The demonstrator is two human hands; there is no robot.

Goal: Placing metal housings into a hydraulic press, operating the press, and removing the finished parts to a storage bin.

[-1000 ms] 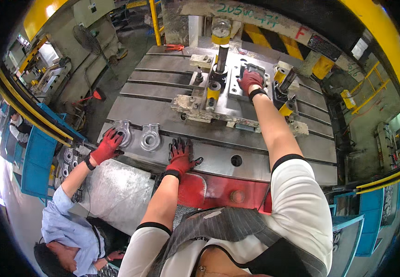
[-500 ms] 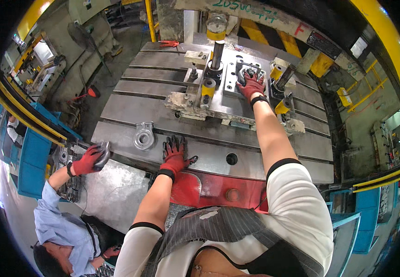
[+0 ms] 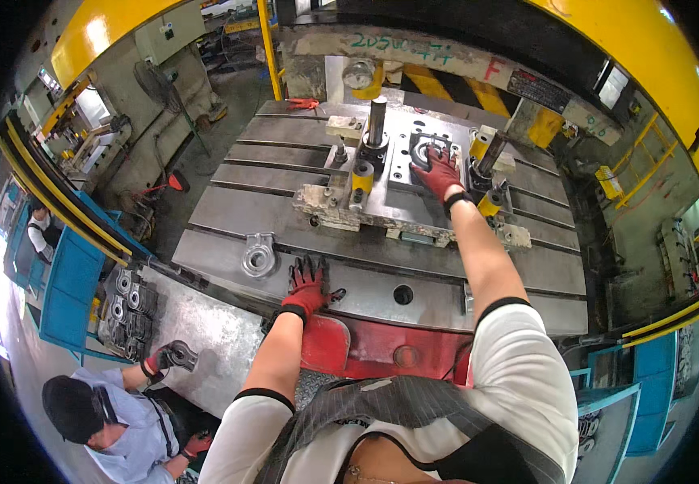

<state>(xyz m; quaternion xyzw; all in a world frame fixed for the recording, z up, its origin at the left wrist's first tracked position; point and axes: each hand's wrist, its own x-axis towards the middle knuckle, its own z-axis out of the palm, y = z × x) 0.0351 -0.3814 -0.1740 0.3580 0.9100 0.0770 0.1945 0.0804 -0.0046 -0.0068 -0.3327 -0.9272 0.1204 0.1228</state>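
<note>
My right hand [image 3: 440, 171], in a red glove with dark fingertips, reaches to a die block on the press bed. Its fingers are spread over a grey ring-shaped metal part [image 3: 423, 152] seated in the die [image 3: 402, 173]; the palm side is hidden. My left hand [image 3: 307, 290], gloved alike, lies flat with fingers apart near the front edge of the slotted press bed [image 3: 365, 274]. Left of that hand, a second ring-shaped metal part [image 3: 259, 256] with a lug rests on the bed, untouched.
Guide posts [image 3: 377, 121] and yellow cylinders [image 3: 361, 176] flank the die. Above hangs the heavy upper press beam [image 3: 446, 52]. At lower left, a co-worker's gloved hand holds another ring part [image 3: 180, 355] over a metal table [image 3: 220, 323]; several parts [image 3: 130, 306] are piled there. Red pliers [image 3: 302, 103] lie farther back.
The co-worker's hand has drawn back from beside the bed toward their body, still with a ring part. My view has shifted slightly; both my hands stay at about the same places.
</note>
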